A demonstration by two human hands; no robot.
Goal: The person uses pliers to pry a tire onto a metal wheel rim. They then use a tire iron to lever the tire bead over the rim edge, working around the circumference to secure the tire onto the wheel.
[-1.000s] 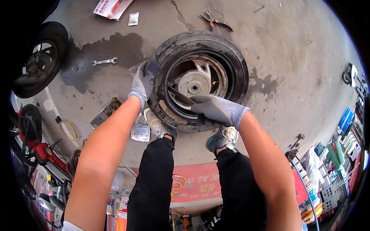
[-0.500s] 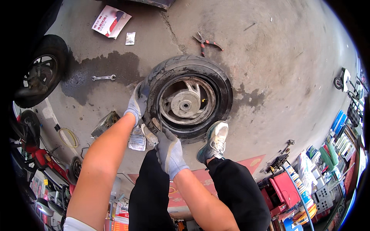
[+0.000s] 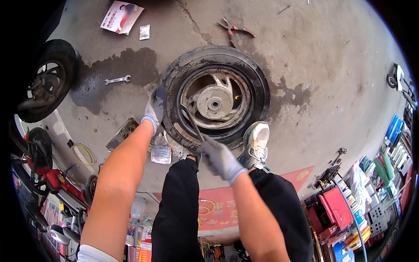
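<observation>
A black tyre (image 3: 261,94) lies flat on the floor around a grey spoked wheel rim (image 3: 214,104). My left hand (image 3: 155,107), in a grey glove, grips the tyre's left outer side; part of its fingers is hidden against the tread. In my right hand (image 3: 221,160), also gloved, is a metal tyre lever (image 3: 193,122), held near the tyre's near side. The lever slants up to the left, its curved tip at the rim's left edge. A pale, long patch (image 3: 180,131) shows on the tyre beside the lever. My shoes stand against the near side, the right shoe (image 3: 256,143) touching the tyre.
Pliers with red handles (image 3: 235,31) lie beyond the tyre, an open-ended wrench (image 3: 118,80) to its left. Farther off are a box (image 3: 121,17) and small packet (image 3: 144,32). Another wheel (image 3: 48,81) stands left; a red tool cabinet (image 3: 336,209) is at right.
My right hand has moved rightward across the tyre's near edge, and more of the lever now shows, its tip at the rim. My left hand stays at the tyre's left side.
</observation>
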